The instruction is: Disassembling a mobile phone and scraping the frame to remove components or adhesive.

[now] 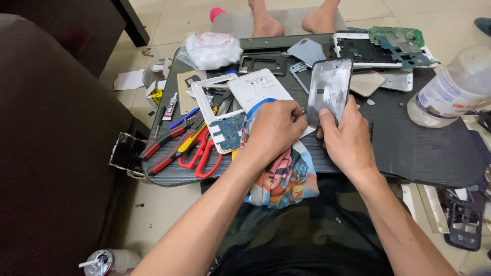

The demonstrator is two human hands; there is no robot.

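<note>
Clear bottle, white/blue/red label, table right; small glue tube left edge.

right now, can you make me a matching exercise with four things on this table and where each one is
Things:
1. phone panel
2. red-handled scissors
3. clear bottle
4. green circuit board

Places:
A. far right corner of the table
B. near left, beside the pliers
C. held upright in the right hand
D. lying on its side at the right edge

Pairs: 1-C, 2-B, 3-D, 4-A

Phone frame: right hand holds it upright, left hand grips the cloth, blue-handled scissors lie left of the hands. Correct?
Nearly. The scissors have red handles, not blue, as the head view shows. The rest stands: right hand holds the phone frame upright, left hand grips the cloth.
</note>
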